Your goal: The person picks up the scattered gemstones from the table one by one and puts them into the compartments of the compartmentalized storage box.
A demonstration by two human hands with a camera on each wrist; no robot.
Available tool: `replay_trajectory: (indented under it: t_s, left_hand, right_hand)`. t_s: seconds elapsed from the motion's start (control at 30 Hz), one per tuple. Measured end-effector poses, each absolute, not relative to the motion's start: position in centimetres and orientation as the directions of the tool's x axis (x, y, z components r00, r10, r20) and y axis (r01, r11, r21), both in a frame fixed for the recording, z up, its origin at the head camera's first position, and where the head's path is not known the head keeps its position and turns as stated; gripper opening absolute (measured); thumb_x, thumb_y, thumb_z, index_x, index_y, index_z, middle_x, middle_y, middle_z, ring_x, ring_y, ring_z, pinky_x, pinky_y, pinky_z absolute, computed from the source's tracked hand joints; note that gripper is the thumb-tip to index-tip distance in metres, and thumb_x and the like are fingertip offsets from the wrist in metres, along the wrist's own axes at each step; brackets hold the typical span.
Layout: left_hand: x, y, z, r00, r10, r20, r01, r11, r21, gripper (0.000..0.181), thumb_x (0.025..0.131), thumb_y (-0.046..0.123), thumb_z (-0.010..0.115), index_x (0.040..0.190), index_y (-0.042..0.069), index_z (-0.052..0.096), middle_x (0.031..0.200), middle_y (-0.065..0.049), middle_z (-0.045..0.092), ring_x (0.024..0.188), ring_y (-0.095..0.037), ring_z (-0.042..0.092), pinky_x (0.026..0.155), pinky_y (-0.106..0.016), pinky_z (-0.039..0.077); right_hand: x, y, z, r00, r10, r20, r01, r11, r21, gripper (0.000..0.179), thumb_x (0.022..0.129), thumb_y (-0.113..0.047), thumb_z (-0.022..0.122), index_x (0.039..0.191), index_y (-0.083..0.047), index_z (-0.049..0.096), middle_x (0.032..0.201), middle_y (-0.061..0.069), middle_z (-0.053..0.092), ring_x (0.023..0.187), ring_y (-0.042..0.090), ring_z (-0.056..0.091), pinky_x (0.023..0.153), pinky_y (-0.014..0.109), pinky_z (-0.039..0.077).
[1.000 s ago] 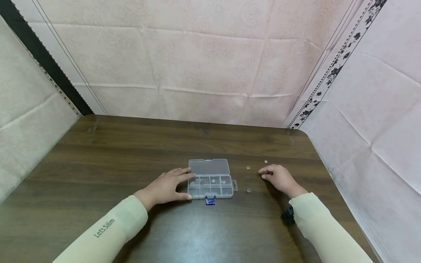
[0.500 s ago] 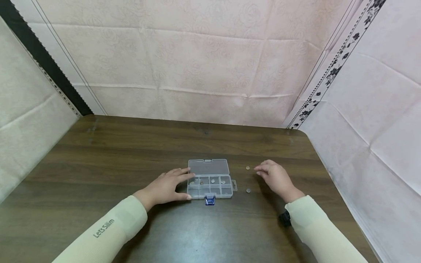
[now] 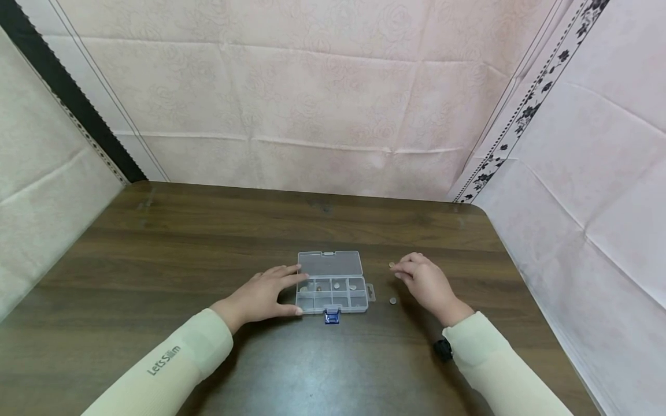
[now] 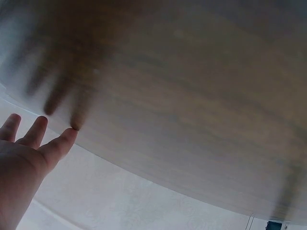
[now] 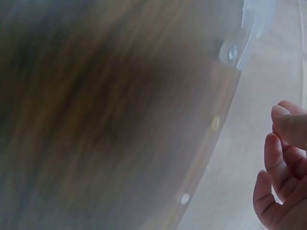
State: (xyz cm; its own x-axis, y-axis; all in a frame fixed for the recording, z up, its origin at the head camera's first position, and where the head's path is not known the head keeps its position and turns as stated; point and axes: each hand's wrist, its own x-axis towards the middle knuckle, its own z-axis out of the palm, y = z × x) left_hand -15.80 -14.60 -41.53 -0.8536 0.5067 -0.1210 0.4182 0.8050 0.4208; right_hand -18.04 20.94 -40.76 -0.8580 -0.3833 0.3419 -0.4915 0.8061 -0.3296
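A clear plastic compartment box (image 3: pixel 333 302) lies on the table with its lid (image 3: pixel 329 264) folded back. Several small pieces sit in its far row. My left hand (image 3: pixel 267 292) is spread along the box's left side, thumb and fingers at its edge. My right hand (image 3: pixel 424 283) is right of the box, thumb and index fingertips together; whether anything is between them is hidden. By those fingertips in the head view is a small yellowish disc (image 3: pixel 392 264); nearer me lies a silvery disc (image 3: pixel 392 301). The right wrist view also shows a white disc (image 5: pixel 184 198).
The box has a blue latch (image 3: pixel 332 317) at its front and a hanging tab (image 3: pixel 371 293) on its right. Patterned cloth (image 3: pixel 322 104) hangs behind the brown wooden table (image 3: pixel 208 225), with white cloth (image 3: pixel 588 190) on the right side.
My right hand has moved left toward the box, now beside the yellowish disc. A disc beyond the hand a second ago is now hidden in the head view. The left hand stays put.
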Motion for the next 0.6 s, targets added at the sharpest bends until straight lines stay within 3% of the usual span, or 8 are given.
replay_trajectory:
  t_s: [0.1, 0.3, 0.6]
  left_hand:
    - [-15.8, -14.6, -41.6, -0.853, 0.507, -0.120, 0.420, 0.806, 0.418, 0.074, 0.084, 0.056, 0.067, 0.147, 0.026, 0.043, 0.156, -0.004, 0.031, 0.142, -0.034, 0.028, 0.105, -0.068, 0.024]
    - [-15.8, -14.6, -41.6, -0.853, 0.509, -0.119, 0.421, 0.804, 0.420, 0.074, 0.084, 0.056, 0.067, 0.147, 0.026, 0.043, 0.156, -0.004, 0.031, 0.142, -0.033, 0.028, 0.105, -0.068, 0.024]
    - [-15.8, -14.6, -41.5, -0.852, 0.508, -0.123, 0.419, 0.805, 0.421, 0.074, 0.084, 0.055, 0.068, 0.147, 0.026, 0.043, 0.156, -0.003, 0.031, 0.142, -0.034, 0.028, 0.106, -0.067, 0.024]
  right_hand:
    - [-17.8, 20.4, -40.7, -0.844, -0.400, 0.357, -0.513, 0.797, -0.319, 0.017, 0.082, 0.003, 0.073, 0.095, -0.006, 0.077, 0.093, 0.004, 0.066, 0.089, 0.022, 0.066, 0.102, 0.050, 0.041]
    - [-17.2, 19.4, -40.6, -0.816, -0.432, 0.384, -0.552, 0.780, -0.295, 0.016, 0.082, 0.001, 0.074, 0.094, -0.009, 0.077, 0.092, 0.002, 0.065, 0.086, 0.019, 0.064, 0.075, 0.036, 0.054]
    - [-16.3, 18.2, -40.3, -0.793, -0.482, 0.372, -0.593, 0.749, -0.294, 0.017, 0.079, 0.003, 0.075, 0.091, -0.009, 0.078, 0.089, -0.001, 0.063, 0.085, 0.017, 0.062, 0.074, 0.034, 0.053]
